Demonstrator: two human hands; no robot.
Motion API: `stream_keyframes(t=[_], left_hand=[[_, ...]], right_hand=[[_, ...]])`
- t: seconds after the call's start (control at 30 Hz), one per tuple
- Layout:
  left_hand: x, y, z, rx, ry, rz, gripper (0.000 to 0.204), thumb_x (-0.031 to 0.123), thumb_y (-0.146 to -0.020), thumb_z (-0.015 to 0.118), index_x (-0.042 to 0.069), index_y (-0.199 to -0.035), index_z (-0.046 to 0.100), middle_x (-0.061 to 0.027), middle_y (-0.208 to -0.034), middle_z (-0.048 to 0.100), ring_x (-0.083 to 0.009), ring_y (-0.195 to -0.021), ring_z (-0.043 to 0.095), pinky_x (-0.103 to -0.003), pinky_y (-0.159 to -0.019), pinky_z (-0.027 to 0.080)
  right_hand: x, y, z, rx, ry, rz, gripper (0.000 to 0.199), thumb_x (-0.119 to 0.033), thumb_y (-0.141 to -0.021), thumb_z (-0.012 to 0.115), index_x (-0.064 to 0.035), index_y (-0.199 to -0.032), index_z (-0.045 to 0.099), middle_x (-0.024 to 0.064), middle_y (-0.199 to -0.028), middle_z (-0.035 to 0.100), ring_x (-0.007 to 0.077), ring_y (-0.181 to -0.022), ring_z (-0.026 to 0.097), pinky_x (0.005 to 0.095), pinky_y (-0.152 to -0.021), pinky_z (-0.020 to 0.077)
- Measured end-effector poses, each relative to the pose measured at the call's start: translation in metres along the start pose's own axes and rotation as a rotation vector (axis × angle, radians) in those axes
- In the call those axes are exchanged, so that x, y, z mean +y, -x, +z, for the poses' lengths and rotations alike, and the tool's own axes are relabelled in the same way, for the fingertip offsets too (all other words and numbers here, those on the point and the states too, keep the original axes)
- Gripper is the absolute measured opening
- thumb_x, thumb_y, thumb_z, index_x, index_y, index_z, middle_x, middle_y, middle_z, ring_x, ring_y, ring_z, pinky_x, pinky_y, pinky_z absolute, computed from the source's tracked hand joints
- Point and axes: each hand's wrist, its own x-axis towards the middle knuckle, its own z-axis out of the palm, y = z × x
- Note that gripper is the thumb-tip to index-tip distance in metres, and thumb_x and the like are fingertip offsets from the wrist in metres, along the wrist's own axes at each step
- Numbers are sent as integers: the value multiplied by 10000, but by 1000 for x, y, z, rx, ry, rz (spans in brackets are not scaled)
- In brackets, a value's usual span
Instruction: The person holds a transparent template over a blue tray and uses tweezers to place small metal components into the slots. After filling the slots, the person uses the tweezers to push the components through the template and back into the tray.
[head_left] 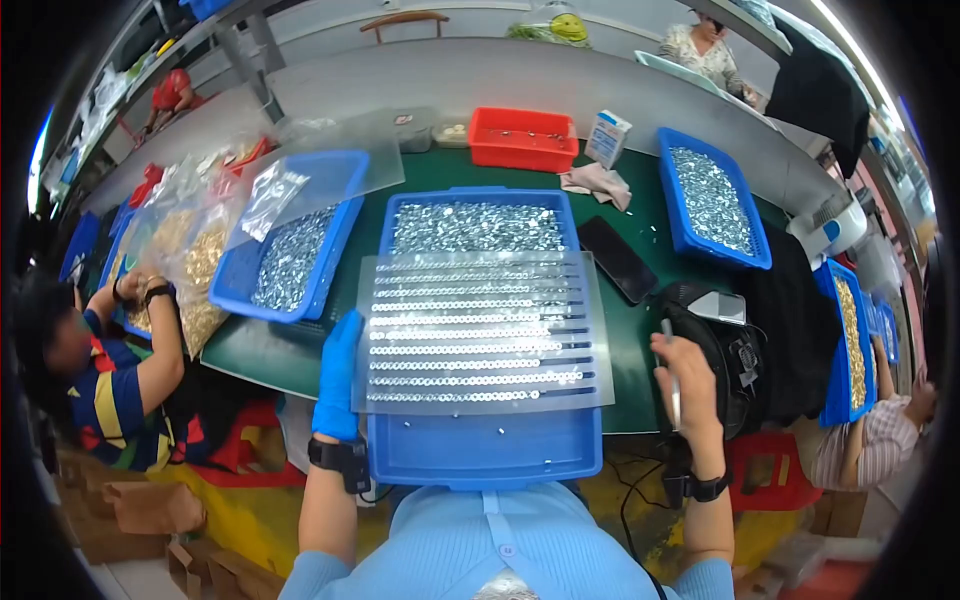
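A clear slotted plate (480,405) rests across a blue tray (485,470) in front of me. Rows of small silver ring-shaped metal pieces (455,350) fill most of its slots; the right ends of several slots hold none. My left hand (341,375), in a blue glove, grips the plate's left edge, with some fingers hidden. To the right of the plate, my bare right hand (690,385) is closed around a slim silver tool (675,400), held upright like a pen and apart from the plate. Loose metal pieces (475,228) heap in the tray's far end.
Other blue trays of metal pieces stand left (290,265) and right (712,200). A red bin (522,140), small box (607,138), cloth (598,185) and phone (617,260) lie beyond. A black bag (715,350) sits right. A co-worker (120,380) works at left.
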Motion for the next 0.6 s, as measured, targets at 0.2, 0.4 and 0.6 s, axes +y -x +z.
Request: stream_keyframes(t=[0.2,0.4,0.6], left_hand=[[7,2,-11,20,-67,22,431,292,-992,622,3,-1311,602,-60,-1229,639,-135,-1091,583,-286,-956,471],[16,15,-4,35,-106,16,485,304,-988,631,-24,-1342,578,-71,-1256,631,-139,-1126,565,-287,-987,453],[24,16,5,64,-148,53,523,296,-992,625,-25,-1393,528,-90,-1344,582,-158,-1202,543,-295,-1038,428]], right_hand=[[-20,2,62,-51,38,-76,433,61,-829,587,-28,-1253,588,159,-1328,594,371,-1280,517,437,-1054,443],[-10,8,83,-162,377,-54,412,87,-842,539,-15,-1236,599,173,-1376,556,381,-1296,500,447,-1071,426],[-1,10,81,-70,178,-16,394,83,-887,514,-6,-1262,597,185,-1377,553,380,-1296,507,423,-1069,426]])
